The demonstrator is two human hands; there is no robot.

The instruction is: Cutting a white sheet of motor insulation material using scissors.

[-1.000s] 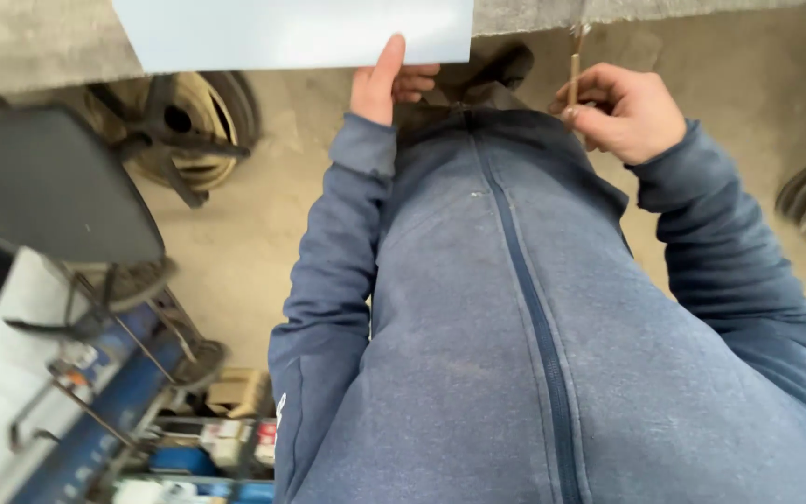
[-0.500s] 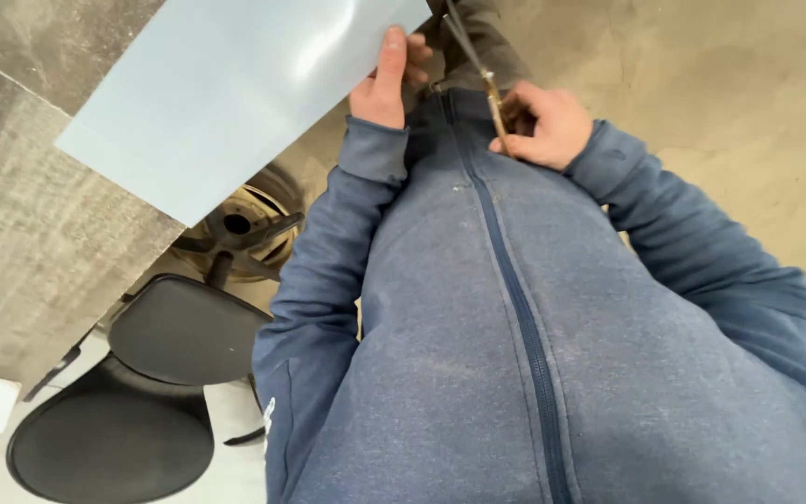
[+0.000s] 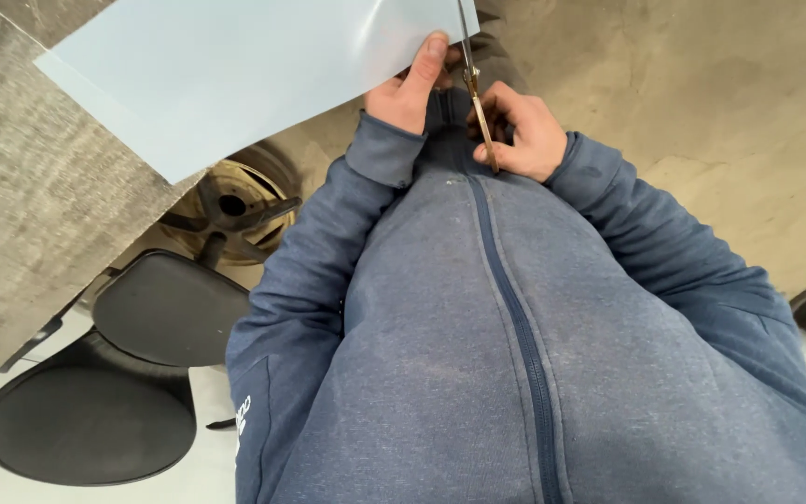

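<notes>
Two hands at work: left hand (image 3: 409, 89) pinches a pale blue plastic sheet (image 3: 235, 65) (best held taut), right hand (image 3: 524, 131) closed around brass-coloured scissors (image 3: 474, 93).

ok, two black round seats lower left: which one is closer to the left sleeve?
The upper, smaller-looking black seat: its edge nearly meets the left sleeve. The other black seat lies lower and further left, partly tucked under it.
</notes>
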